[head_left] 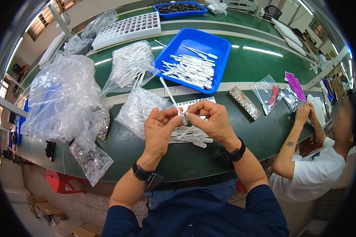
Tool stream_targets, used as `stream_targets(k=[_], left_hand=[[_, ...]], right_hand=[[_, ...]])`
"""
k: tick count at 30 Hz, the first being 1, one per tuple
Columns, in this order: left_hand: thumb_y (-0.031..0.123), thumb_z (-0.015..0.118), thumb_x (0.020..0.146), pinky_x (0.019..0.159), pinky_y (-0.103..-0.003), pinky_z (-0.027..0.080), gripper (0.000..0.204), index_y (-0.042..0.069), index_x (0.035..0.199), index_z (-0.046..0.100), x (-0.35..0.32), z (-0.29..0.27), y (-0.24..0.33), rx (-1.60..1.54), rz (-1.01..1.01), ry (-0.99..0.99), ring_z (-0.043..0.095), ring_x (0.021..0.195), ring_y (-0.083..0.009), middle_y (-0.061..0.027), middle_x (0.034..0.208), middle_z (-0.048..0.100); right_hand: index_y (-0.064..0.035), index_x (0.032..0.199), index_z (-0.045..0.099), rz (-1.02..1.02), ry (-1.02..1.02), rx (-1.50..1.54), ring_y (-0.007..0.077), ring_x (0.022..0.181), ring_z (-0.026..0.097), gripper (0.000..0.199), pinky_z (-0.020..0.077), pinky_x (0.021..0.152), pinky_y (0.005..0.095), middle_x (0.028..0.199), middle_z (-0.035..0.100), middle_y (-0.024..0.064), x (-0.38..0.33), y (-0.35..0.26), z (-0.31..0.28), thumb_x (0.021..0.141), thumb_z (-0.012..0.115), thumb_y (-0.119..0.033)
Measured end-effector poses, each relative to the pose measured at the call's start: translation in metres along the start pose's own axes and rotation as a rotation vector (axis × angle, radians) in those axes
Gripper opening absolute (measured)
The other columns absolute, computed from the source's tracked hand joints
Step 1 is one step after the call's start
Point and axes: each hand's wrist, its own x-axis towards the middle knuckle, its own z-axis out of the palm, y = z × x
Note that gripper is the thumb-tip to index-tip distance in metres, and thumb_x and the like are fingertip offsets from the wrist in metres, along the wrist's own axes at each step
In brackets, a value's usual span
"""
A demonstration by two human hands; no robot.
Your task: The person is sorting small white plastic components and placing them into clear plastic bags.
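Closest to the body, on the green table (122, 146), a loose pile of white sticks (192, 137) lies under and just beyond the wrists, their flat rounded ends turned different ways. Just above it, between the two hands, is one white stick (170, 94), raised off the table and tilted, its thin shaft pointing up and away to the left and its broader end low at the fingertips. The left hand (160, 128) pinches it between thumb and forefinger near that broader end; the right hand (210, 118) has its thumb and forefinger closed together at the same spot, but whether they grip the stick itself or some small piece on it cannot be told. It looks like moulded plastic, so it is probably very light, fairly stiff along the shaft, a little slippery when smooth, and likeliest to bend or snap where it is thinnest. The broad end seems the surest place to hold; a grip far up the shaft would probably let it swing or twist. Farther out, a clear bag of small parts (140, 108) sits left of the hands, a punched white strip (203, 100) lies behind them, and beyond stands a blue tray (222, 49) of similar sticks.
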Motion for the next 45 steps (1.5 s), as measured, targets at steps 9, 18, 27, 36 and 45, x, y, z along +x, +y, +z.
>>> stream_targets(k=[9, 18, 27, 36, 45], left_hand=[[-0.008, 0.074, 0.087, 0.079, -0.03, 0.062, 0.03, -0.006, 0.113, 0.059, -0.0005, 0.0005, -0.0002, 0.021, 0.023, -0.014, 0.072, 0.091, -0.021, -0.0214, 0.115, 0.071], [-0.007, 0.072, 0.09, 0.085, -0.033, 0.063, 0.014, -0.003, 0.101, 0.065, 0.0, 0.0004, 0.0004, 0.022, -0.028, -0.03, 0.073, 0.097, -0.0233, -0.0237, 0.118, 0.07], [-0.001, 0.072, 0.093, 0.085, -0.028, 0.061, 0.022, -0.009, 0.113, 0.07, 0.0002, -0.0013, -0.0001, -0.007, -0.004, -0.061, 0.072, 0.095, -0.0171, -0.0193, 0.119, 0.072], [-0.004, 0.07, 0.092, 0.09, -0.032, 0.06, 0.017, -0.004, 0.11, 0.071, 0.0005, -0.004, 0.0017, 0.073, 0.037, -0.112, 0.07, 0.099, -0.019, -0.0154, 0.114, 0.072], [-0.004, 0.072, 0.091, 0.089, -0.028, 0.057, 0.021, -0.005, 0.112, 0.071, 0.0002, -0.0048, -0.0008, 0.13, 0.082, -0.114, 0.068, 0.099, -0.0153, -0.0111, 0.112, 0.072]], right_hand=[[0.0039, 0.107, 0.072, 0.033, -0.05, 0.062, 0.005, 0.076, 0.065, 0.022, 0.0508, 0.071, 0.0219, 0.082, 0.075, 0.0047, 0.002, -0.005, 0.0019, 0.091, 0.076, -0.012], [0.004, 0.103, 0.073, 0.095, -0.057, 0.12, 0.0041, 0.076, 0.066, 0.019, 0.0497, 0.066, 0.0188, 0.083, 0.075, 0.004, 0.0038, -0.003, -0.0027, 0.09, 0.078, -0.009], [0.0028, 0.1, 0.075, 0.096, -0.035, 0.117, 0.0026, 0.07, 0.063, 0.017, 0.0478, 0.061, 0.019, 0.082, 0.075, 0.003, 0.0019, -0.0082, 0.0008, 0.09, 0.079, -0.011], [-0.0007, 0.098, 0.077, -0.119, -0.01, -0.213, 0.0077, 0.07, 0.066, 0.015, 0.0485, 0.06, 0.0211, 0.089, 0.075, 0.0074, 0.0011, -0.003, -0.0001, 0.087, 0.081, -0.01], [-0.0015, 0.096, 0.076, -0.253, 0.03, -0.265, 0.0105, 0.072, 0.068, 0.011, 0.0526, 0.062, 0.0234, 0.093, 0.075, 0.0085, -0.0008, 0.0006, 0.0033, 0.087, 0.079, -0.009]])
